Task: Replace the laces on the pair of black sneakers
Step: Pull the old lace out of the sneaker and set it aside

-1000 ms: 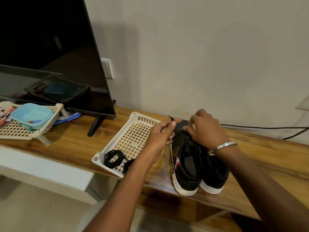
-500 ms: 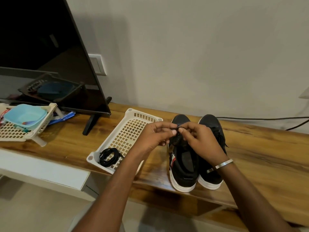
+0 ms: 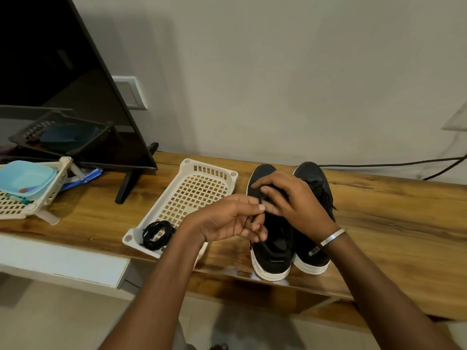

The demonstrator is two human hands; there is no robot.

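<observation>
On the wooden table (image 3: 379, 218), your pair of black sneakers (image 3: 273, 256) stands side by side, toes to the wall, with both hands over the left shoe, hiding its eyelets. Your left hand (image 3: 232, 218) pinches a black lace (image 3: 255, 218) between thumb and forefinger, while your right hand (image 3: 290, 200) curls its fingertips on the same lace higher up. Just beside the shoes, a cream basket (image 3: 192, 193) holds a coiled lace bundle (image 3: 156, 233); beyond it stand a television (image 3: 63, 97) and a second basket (image 3: 38, 198) containing a blue bowl (image 3: 25, 178).
</observation>
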